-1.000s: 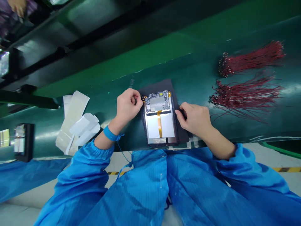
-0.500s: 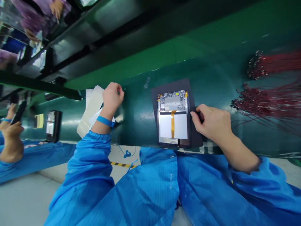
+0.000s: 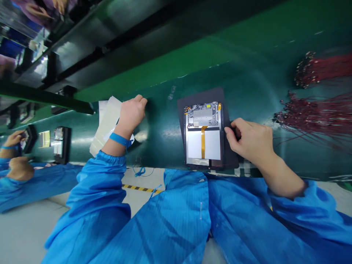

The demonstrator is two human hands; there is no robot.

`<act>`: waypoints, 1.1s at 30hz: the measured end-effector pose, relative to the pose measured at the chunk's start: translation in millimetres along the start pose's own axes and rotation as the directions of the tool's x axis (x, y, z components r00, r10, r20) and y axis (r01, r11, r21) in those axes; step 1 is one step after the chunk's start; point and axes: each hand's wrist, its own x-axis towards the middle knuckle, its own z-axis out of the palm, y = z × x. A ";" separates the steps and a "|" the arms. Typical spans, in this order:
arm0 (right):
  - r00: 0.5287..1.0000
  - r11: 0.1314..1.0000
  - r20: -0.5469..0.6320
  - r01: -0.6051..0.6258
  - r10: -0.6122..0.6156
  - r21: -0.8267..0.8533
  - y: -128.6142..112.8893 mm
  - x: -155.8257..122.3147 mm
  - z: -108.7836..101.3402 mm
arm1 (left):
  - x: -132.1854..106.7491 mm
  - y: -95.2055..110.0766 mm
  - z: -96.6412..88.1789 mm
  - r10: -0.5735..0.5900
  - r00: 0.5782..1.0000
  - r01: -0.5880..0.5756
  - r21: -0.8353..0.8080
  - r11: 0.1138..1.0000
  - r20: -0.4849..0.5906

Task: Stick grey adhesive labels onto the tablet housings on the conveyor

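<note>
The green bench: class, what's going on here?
A person in blue is working at the green bench on an opened device, its circuit board exposed, lying on a dark sheet. The right hand is at the device's right edge. The left hand is away from it, beside pale sheets; whether it holds anything is unclear. Red wires lie to the right.
</note>
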 end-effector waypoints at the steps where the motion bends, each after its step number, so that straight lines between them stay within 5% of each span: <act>1: 1.000 1.000 0.007 -0.008 0.008 0.007 0.5 -2.4 -3.4 | -5.0 0.2 -2.7 -0.003 1.000 0.003 -0.005 1.000 0.001; 4: 0.999 0.998 0.044 -0.001 -0.001 0.061 1.3 -22.8 -20.4 | -36.0 14.1 -9.4 -0.093 0.991 0.077 -0.162 0.984 -0.094; 7: 0.975 0.989 0.166 0.137 -0.145 0.064 -5.0 -56.6 -36.2 | -89.0 55.9 -17.2 -0.119 0.990 0.062 -0.510 0.858 -0.081; 10: 0.954 0.977 0.223 0.211 -0.198 -0.038 -20.8 -80.5 -37.4 | -139.0 108.9 -27.0 0.195 0.975 -0.028 -0.815 0.579 0.104; 12: 0.967 0.980 0.201 0.176 -0.156 -0.089 -29.9 -80.3 -31.0 | -152.1 134.0 -29.3 0.268 0.955 0.000 -0.901 0.435 0.129; 16: 0.988 0.991 0.156 0.036 -0.015 -0.130 -26.5 -33.8 -17.7 | -110.3 148.7 -16.2 0.192 0.977 0.068 -0.986 0.154 0.097; 20: 0.995 0.984 0.033 -0.083 0.089 -0.160 -8.2 57.4 -5.4 | -38.7 149.6 -13.2 0.009 1.000 -0.007 -0.998 -0.062 -0.007; 23: 0.994 0.981 -0.030 -0.104 0.100 -0.166 0.8 138.0 4.1 | -26.9 151.6 -30.6 -0.079 0.984 -0.159 -0.987 0.002 -0.158; 27: 0.973 0.959 0.027 -0.223 0.231 -0.177 1.2 225.8 3.5 | -68.9 125.6 -48.1 -0.121 0.935 -0.297 -0.922 0.249 -0.334; 30: 0.968 0.941 -0.016 -0.246 0.249 -0.231 -8.5 251.2 -0.9 | -106.8 63.7 -43.5 -0.251 0.894 -0.231 -0.862 0.451 -0.371; 33: 0.992 0.950 -0.122 -0.076 0.041 -0.301 -26.1 243.1 -2.3 | -134.5 -27.3 -23.7 -0.491 0.792 0.043 -0.769 0.638 -0.364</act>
